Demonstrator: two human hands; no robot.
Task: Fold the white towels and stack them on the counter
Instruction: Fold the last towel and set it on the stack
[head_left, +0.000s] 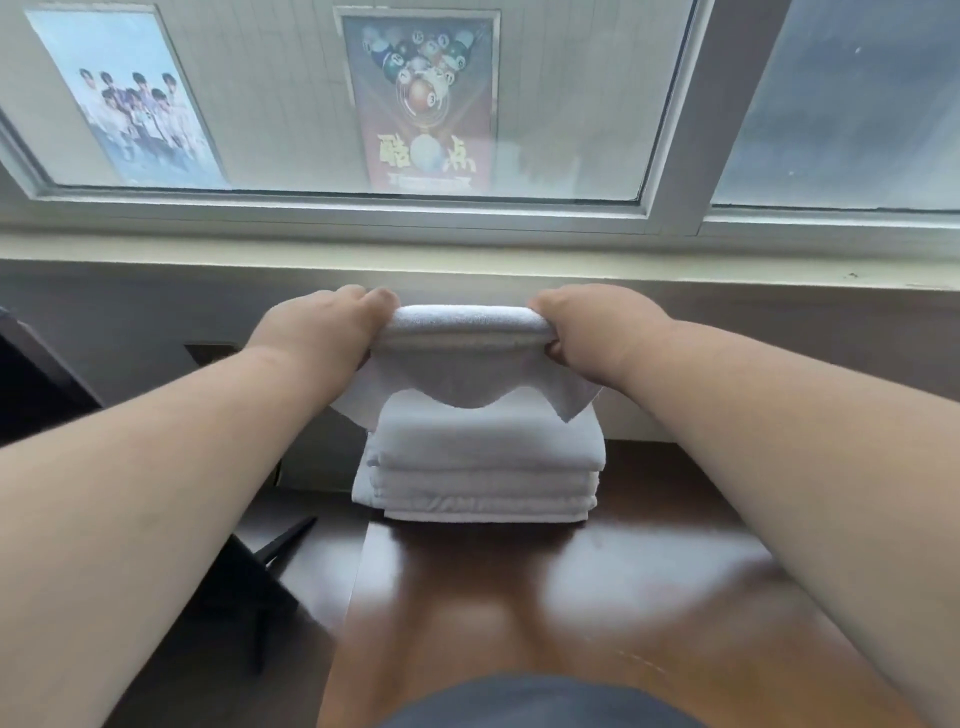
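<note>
Two hands hold one folded white towel (467, 338) up in the air, directly over the stack of folded towels (483, 467) that sits at the far end of the counter (519, 597), close under the window sill (467, 265). My left hand (332, 322) grips the towel's left end and my right hand (597, 322) grips the right end, fingers curled over the rolled top edge on both sides. The towel's lower layers sag between the hands, and their wavy hem hangs in front of the top of the stack; from this angle I cannot tell whether the hem touches the stack or hangs just clear of it.

I judge this to be the placing step: the fold looks done and the towel is being carried to the pile. The stack shows several layers, perhaps three or four towels, though the edges blur together and I would not swear to the count.

The next move, as I read it, calls for lowering both hands evenly so the towel lands square on the pile, with its edges in line with those below. The loose corner hanging at the right (571, 410) needs tucking or smoothing, or it will droop over the side. Then both hands let go.

Behind the glass are a billiards poster (421, 98) and a group photo poster (135, 104).
</note>
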